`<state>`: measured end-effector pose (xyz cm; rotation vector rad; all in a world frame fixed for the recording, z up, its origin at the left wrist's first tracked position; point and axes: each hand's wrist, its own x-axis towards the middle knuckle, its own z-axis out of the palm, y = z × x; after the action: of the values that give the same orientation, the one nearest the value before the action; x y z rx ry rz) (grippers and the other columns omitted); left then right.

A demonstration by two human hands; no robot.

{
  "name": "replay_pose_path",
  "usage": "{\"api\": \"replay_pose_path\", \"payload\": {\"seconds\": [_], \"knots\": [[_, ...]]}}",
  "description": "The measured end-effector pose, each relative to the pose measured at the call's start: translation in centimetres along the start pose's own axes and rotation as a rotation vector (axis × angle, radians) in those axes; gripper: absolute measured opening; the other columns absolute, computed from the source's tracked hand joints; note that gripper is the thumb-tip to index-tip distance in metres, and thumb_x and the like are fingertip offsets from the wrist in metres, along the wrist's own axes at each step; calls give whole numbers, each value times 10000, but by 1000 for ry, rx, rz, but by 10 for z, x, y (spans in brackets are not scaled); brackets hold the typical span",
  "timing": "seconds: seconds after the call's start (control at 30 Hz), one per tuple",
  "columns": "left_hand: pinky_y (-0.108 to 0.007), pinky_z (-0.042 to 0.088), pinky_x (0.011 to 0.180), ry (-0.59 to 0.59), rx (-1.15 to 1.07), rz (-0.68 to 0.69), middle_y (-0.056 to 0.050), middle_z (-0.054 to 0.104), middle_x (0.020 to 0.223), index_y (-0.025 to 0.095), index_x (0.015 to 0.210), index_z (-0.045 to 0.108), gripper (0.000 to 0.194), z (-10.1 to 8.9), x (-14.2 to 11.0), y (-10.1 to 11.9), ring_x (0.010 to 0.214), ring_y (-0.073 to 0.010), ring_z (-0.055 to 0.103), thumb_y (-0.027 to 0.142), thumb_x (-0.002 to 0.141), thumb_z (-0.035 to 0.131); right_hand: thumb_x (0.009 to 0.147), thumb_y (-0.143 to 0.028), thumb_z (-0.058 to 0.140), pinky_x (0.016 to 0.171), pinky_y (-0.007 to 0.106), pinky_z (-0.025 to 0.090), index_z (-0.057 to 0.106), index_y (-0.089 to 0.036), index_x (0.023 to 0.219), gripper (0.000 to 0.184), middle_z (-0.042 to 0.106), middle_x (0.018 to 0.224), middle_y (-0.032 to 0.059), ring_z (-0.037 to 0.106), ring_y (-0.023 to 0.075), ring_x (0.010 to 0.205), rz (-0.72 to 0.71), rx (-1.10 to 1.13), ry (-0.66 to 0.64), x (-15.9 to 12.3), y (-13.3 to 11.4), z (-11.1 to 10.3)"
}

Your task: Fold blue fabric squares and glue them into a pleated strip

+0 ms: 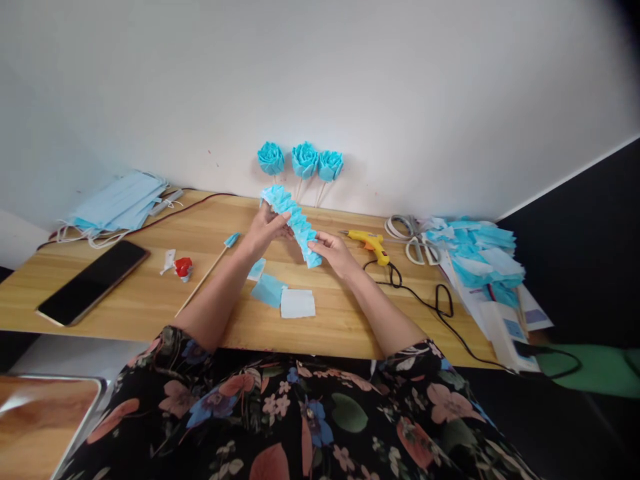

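Note:
Between my two hands stretches a strip of pleated light-blue mask fabric (295, 223), held slantwise above the table. My left hand (270, 227) grips it near its upper left part, thumb on top. At the lower right end, my right hand (333, 252) pinches the strip between thumb and fingers. Under my hands lie a blue fabric square (270, 291) and a white one (298, 304). By my left forearm rests a thin wooden stick (205, 277) with a small blue tip. Three blue fabric flowers (305, 160) on sticks lean against the wall behind.
A yellow glue gun (367, 241) with a black cord lies right of my right hand, near scissors (420, 250). Blue fabric scraps (480, 250) pile up at the right. On the left are face masks (117, 203), a phone (93, 283) and a red crumpled wrapper (183, 267).

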<state>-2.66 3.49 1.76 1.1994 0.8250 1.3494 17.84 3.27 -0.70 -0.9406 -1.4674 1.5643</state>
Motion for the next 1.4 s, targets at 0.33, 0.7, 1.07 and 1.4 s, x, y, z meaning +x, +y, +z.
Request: {"api": "replay_pose_path", "payload": {"seconds": [0.33, 0.7, 1.07, 1.4], "knots": [[-224, 529, 581, -91, 73, -24, -17, 651, 889, 187, 1313, 489, 764, 11, -6, -3, 728, -146, 649, 266, 653, 864, 701, -573, 804, 653, 244, 489, 719, -175, 885, 447, 688, 770, -7, 585, 114, 665, -8, 62, -13, -2, -6, 4], [-296, 553, 758, -167, 52, -27, -40, 657, 1002, 217, 1460, 436, 910, 16, -9, -2, 850, -177, 660, 241, 662, 872, 706, -459, 811, 874, 312, 545, 660, -224, 1203, 569, 735, 1152, 44, 667, 214, 1052, -97, 27, 38, -2, -9, 8], [-251, 526, 650, -117, 46, -23, -40, 654, 940, 209, 1487, 416, 952, 10, -8, 1, 775, -164, 643, 311, 661, 878, 828, -516, 692, 737, 284, 543, 663, -251, 1289, 533, 737, 909, 11, 663, 155, 789, -51, 71, 147, -4, -12, 2], [-225, 478, 565, -28, -53, 24, -5, 660, 852, 213, 1494, 393, 1008, 3, -1, 1, 635, -125, 613, 350, 630, 896, 774, -715, 668, 817, 348, 560, 738, -217, 1045, 571, 751, 1029, 72, 679, 217, 938, -17, 108, 30, -1, -6, 5]]}}
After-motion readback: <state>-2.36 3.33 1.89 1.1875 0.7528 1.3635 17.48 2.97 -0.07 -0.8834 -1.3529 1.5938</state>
